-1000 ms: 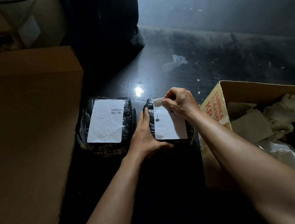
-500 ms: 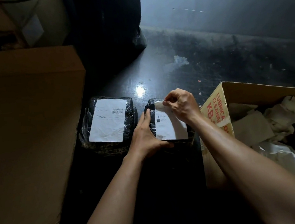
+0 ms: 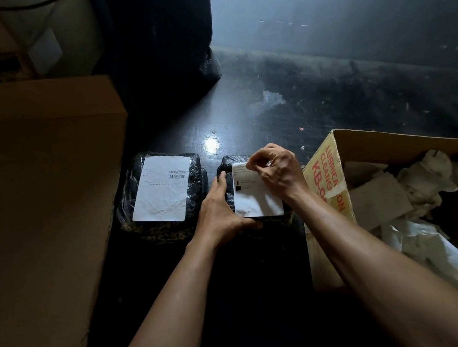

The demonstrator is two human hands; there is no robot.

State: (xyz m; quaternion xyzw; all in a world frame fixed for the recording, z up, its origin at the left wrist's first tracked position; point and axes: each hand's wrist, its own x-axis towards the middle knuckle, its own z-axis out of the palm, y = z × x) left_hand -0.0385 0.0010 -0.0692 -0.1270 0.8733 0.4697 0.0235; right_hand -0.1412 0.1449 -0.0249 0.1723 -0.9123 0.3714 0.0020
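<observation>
The left hand clasps the seemingly soft, slick parcel by its side while the right hand pinches the top edge of the flimsy label.

Bare left forearm and right forearm; a small ringlike glint on the right grip.

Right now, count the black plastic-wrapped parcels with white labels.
2. One black plastic-wrapped parcel lies left, untouched; the other parcel sits beside the open cardboard box, held by the left hand, its white label pinched by the right hand. More may be hidden.
</observation>
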